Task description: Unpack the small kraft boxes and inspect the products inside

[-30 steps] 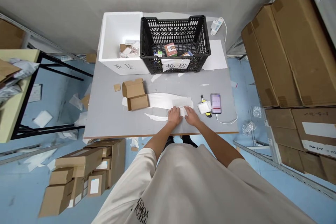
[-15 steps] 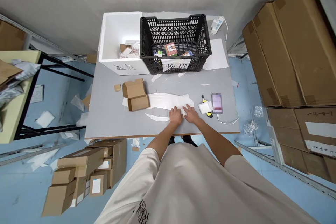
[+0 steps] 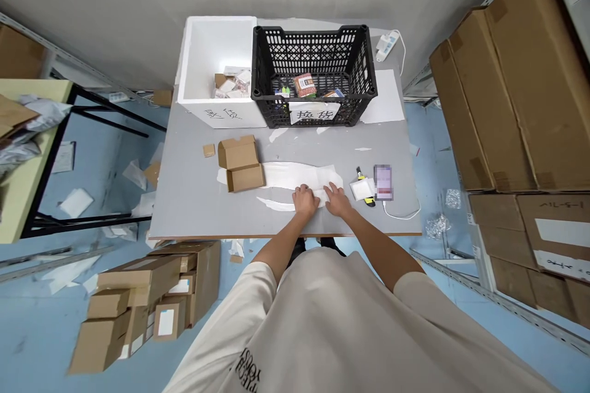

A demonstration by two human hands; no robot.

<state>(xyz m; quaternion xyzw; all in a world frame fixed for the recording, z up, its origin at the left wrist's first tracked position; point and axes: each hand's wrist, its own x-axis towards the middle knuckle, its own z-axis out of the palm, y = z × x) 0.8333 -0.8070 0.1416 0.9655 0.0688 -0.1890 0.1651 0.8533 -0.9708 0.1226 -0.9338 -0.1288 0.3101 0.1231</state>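
A long white paper strip [image 3: 295, 175] lies on the grey table, its front right part under both hands. My left hand [image 3: 305, 201] rests on the paper with its fingers bent and drawn together, thumb toward the right, closed on the paper. Just right of it, my right hand [image 3: 337, 201] is on the strip's right end, fingers spread and thumb pointing left. An opened brown cardboard box [image 3: 244, 178] stands on the strip's left end. A narrow torn paper piece [image 3: 274, 204] lies left of my left hand.
A black plastic crate [image 3: 314, 98] and a white foam box [image 3: 203, 101] stand at the back, both holding small packages. To the right lie a yellow-black cutter [image 3: 370, 201], a white packet [image 3: 362, 188] and a phone [image 3: 383, 182] with a cable. Cardboard boxes [image 3: 488, 92] flank the table.
My left hand has slid slightly left along the paper, widening the gap between my hands. My right hand stays almost in place. The whole view has shifted a little.
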